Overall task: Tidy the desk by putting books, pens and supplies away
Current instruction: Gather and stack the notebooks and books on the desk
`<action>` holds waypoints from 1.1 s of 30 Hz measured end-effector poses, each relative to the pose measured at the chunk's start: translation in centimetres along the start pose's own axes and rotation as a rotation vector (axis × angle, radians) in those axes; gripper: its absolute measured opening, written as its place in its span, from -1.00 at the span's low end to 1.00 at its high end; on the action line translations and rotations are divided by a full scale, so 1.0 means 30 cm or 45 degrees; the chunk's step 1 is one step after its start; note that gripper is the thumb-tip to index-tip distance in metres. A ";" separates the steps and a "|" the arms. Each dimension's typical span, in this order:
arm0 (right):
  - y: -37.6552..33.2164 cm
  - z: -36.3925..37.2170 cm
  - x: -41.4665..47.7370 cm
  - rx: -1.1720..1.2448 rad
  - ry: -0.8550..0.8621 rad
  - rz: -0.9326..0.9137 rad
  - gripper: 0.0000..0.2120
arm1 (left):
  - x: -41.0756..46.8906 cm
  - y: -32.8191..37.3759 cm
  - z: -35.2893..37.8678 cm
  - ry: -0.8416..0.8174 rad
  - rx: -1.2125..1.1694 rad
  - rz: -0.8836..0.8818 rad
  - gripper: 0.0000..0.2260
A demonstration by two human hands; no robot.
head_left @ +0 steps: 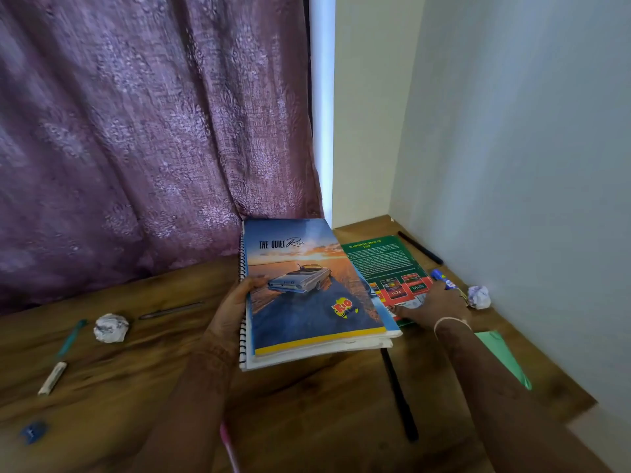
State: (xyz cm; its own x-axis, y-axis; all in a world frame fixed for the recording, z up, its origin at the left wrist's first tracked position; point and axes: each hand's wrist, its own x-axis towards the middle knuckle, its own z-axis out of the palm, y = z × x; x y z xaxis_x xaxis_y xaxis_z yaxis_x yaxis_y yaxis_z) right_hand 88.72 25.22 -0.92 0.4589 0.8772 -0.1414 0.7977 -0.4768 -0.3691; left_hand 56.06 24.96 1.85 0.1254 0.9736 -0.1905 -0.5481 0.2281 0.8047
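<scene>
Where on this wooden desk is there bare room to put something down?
Bare wooden desk lies between the white crumpled paper ball and the left hand holding the spiral notebook stack, also between the pink pen and the long black pen. Crowded: the wall corner with green book and blue marker.

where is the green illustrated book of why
In the head view, the green book lies flat at the far right corner of the desk, right of the notebook stack held by the left hand, with the right hand on its near edge.
</scene>
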 end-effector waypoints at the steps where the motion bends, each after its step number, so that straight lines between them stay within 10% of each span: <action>1: 0.006 0.007 0.023 0.002 -0.025 0.009 0.08 | -0.003 0.002 0.006 0.002 -0.013 -0.005 -0.50; 5: 0.047 0.061 0.138 -0.087 -0.103 0.040 0.28 | -0.006 0.008 0.012 0.016 -0.022 -0.030 -0.63; 13: -0.040 -0.120 0.020 0.086 -0.045 -0.086 -0.29 | -0.002 0.021 0.009 0.014 -0.028 -0.027 -0.73; 23: -0.305 -0.236 -0.162 1.011 0.637 -0.203 -0.86 | -0.051 0.048 -0.006 -0.031 -0.055 -0.014 -0.77; 33: -0.515 -0.194 -0.520 0.333 0.949 -1.232 -0.71 | -0.126 0.103 -0.010 -0.053 -0.205 -0.052 -0.47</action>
State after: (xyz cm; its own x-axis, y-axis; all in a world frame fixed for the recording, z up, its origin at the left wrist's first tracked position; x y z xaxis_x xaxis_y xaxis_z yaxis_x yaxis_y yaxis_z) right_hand 71.52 18.58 12.32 -0.0945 0.5754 0.8124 0.8690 0.4459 -0.2147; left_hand 53.63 21.98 4.89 0.1824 0.9637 -0.1949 -0.6671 0.2669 0.6955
